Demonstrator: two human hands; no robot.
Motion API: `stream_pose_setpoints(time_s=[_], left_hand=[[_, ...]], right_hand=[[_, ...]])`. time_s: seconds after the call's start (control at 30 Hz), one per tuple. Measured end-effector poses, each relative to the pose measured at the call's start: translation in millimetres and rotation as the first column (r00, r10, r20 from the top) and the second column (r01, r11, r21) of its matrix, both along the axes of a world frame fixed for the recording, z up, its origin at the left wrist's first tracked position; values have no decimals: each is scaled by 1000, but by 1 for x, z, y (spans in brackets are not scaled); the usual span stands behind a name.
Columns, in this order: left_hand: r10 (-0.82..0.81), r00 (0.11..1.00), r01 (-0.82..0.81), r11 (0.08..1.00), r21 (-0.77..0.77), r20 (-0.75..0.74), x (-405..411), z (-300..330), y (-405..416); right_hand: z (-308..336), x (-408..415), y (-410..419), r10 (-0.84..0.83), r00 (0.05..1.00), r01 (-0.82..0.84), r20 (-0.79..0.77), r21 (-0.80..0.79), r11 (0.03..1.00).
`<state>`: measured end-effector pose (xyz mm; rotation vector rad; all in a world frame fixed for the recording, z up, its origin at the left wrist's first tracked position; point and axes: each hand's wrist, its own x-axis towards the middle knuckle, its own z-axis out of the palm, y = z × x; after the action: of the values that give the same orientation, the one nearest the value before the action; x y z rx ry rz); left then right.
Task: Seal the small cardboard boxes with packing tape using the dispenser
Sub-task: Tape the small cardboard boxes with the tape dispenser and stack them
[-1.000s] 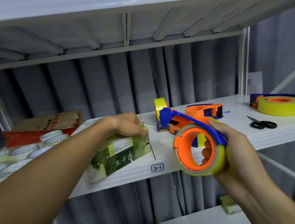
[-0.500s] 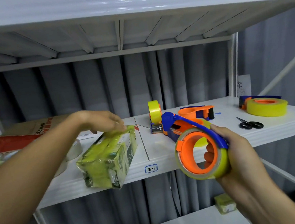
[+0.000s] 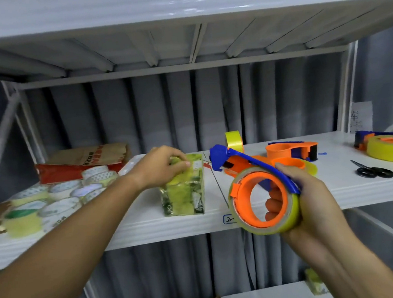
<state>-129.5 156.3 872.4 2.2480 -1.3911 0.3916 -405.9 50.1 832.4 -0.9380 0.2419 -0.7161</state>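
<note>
The person's left hand (image 3: 161, 165) grips the top of a small box (image 3: 185, 187) wrapped in glossy green-yellow tape, which stands upright on the white shelf (image 3: 149, 225) near its front edge. The right hand (image 3: 312, 201) holds an orange and blue tape dispenser (image 3: 260, 191) out in front of the shelf lip, fingers curled through its core, its blue nose pointing toward the box without touching it. A strip of bare shelf lies between the two. To the left, tape rolls (image 3: 54, 202) crowd the shelf; behind the dispenser sit further dispensers (image 3: 292, 149), and scissors (image 3: 373, 172) lie to the right.
</note>
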Motion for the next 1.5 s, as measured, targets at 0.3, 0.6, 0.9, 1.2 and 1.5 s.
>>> stream_pose_setpoints(time_s=[0.3, 0.6, 0.9, 1.2, 1.5], left_hand=[[-150, 989, 150, 988, -30, 10, -19, -18, 56], [-463, 627, 3, 805, -593, -626, -100, -35, 63], [-475, 427, -151, 801, -579, -769, -108, -26, 58], [-524, 320, -276, 745, -607, -789, -118, -28, 53], [-477, 468, -242, 740, -627, -744, -117, -23, 58]], right_hand=[[14, 21, 24, 35, 999, -34, -19, 39, 999], [7, 44, 41, 99, 995, -96, 28, -77, 992], [3, 57, 56, 0, 998, 12, 60, -201, 980], [1, 62, 70, -131, 985, 152, 111, -209, 966], [4, 56, 66, -95, 992, 114, 89, -251, 961]])
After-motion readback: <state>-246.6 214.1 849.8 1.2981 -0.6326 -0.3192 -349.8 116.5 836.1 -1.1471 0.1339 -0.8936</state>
